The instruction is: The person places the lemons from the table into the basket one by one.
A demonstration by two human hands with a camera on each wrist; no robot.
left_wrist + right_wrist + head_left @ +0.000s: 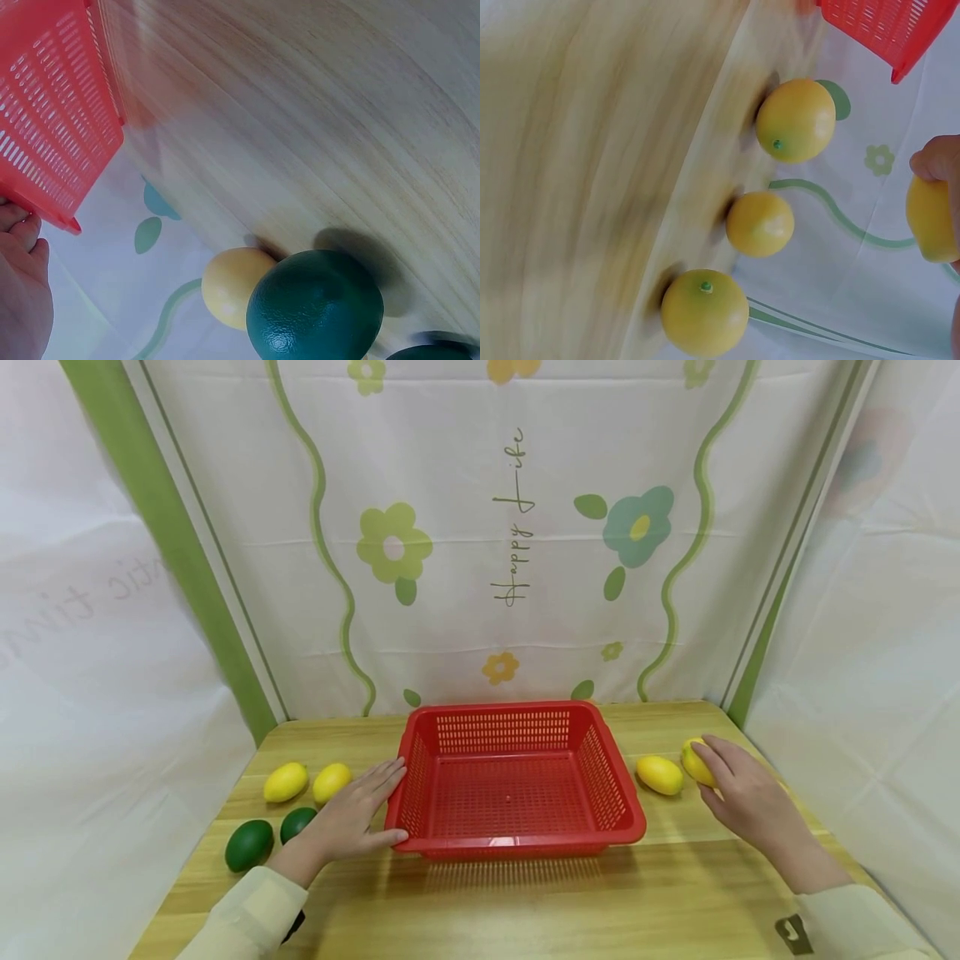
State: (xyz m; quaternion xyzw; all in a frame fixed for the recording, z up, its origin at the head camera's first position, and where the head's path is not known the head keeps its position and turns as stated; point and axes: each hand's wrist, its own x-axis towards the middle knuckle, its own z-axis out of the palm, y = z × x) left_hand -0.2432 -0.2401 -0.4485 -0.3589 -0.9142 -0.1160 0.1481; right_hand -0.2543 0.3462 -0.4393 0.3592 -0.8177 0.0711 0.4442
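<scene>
While left hand (pixel 347 818), spread, touches basket (pixel 551 842), right hand (pixel 753 797) grips lemon (pixel 697 767); second lemon (pixel 660 775) lies between.

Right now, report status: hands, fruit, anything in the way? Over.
Left hand on red basket, at its rim. Right hand holding lemon. Second lemon lies between held one and basket.
</scene>
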